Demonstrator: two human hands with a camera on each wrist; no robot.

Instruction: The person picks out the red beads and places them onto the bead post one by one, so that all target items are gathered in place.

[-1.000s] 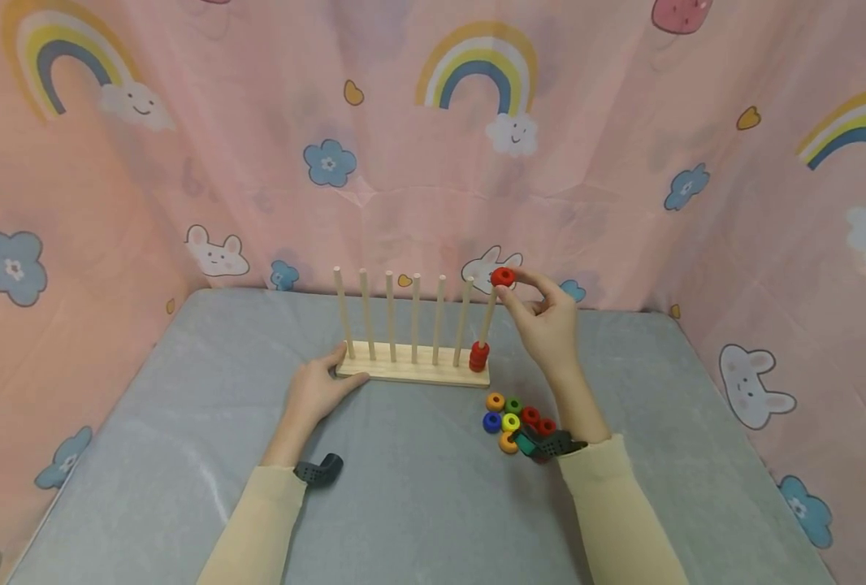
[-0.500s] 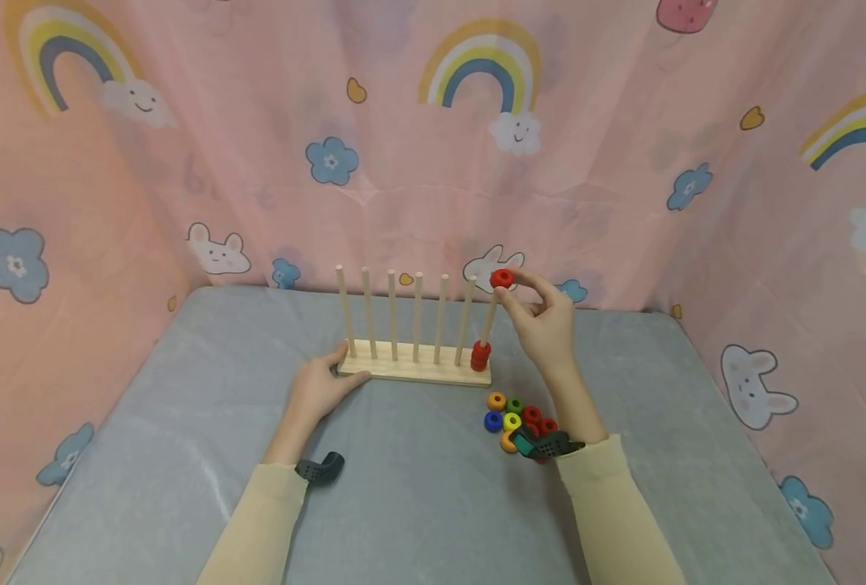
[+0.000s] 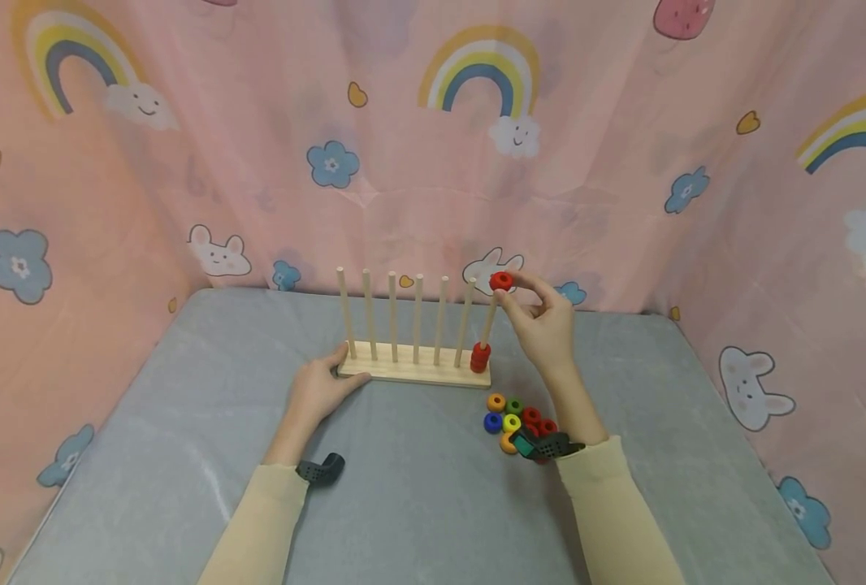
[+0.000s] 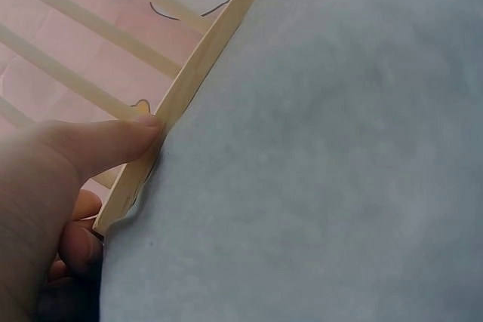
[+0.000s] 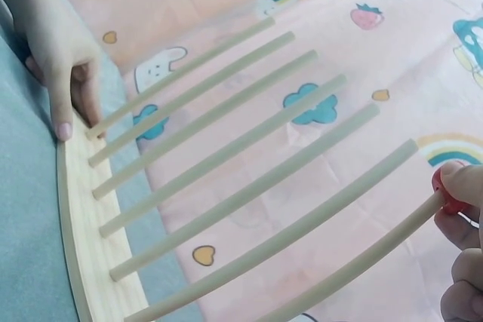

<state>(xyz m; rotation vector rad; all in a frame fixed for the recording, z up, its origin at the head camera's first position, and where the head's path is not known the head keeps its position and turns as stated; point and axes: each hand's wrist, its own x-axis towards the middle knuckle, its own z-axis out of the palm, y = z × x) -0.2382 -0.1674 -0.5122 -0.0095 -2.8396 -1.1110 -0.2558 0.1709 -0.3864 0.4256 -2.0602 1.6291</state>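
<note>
A wooden peg rack [image 3: 411, 372] with a row of upright pegs stands on the table. My left hand [image 3: 318, 388] grips its left end, thumb [image 4: 113, 145] on the front edge of the base and fingers partly hidden behind it. At the top of the rightmost peg, my right hand [image 3: 546, 321] pinches a red ring bead [image 3: 502, 281] between thumb and fingers. In the right wrist view, this red bead [image 5: 450, 186] sits at the peg's tip. Lower on the same peg, several red beads [image 3: 480, 357] are stacked against the base. The other pegs are bare.
Loose ring beads lie in front of the rack's right end: orange [image 3: 496, 402], green [image 3: 514, 406], blue [image 3: 493, 422], yellow [image 3: 511, 422] and red [image 3: 531, 416]. My right wrist strap [image 3: 550, 444] hides some of them. A pink patterned curtain [image 3: 404, 219] rises behind the grey table [image 3: 418, 487].
</note>
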